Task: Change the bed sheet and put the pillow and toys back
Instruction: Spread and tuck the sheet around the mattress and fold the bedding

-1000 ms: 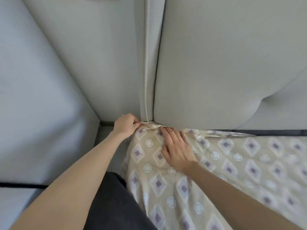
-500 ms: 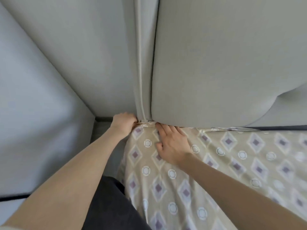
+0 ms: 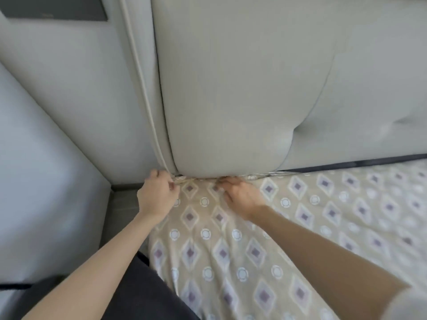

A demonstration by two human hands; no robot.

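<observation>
Our beige bed sheet shows purple diamonds and white circles. Our left hand pinches its corner; our right hand, flat before, now curls its fingers round its edge.

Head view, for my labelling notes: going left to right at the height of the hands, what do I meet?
Pale panel → dark grey strip → left hand → right hand → bed sheet, which runs on to the right edge.
</observation>
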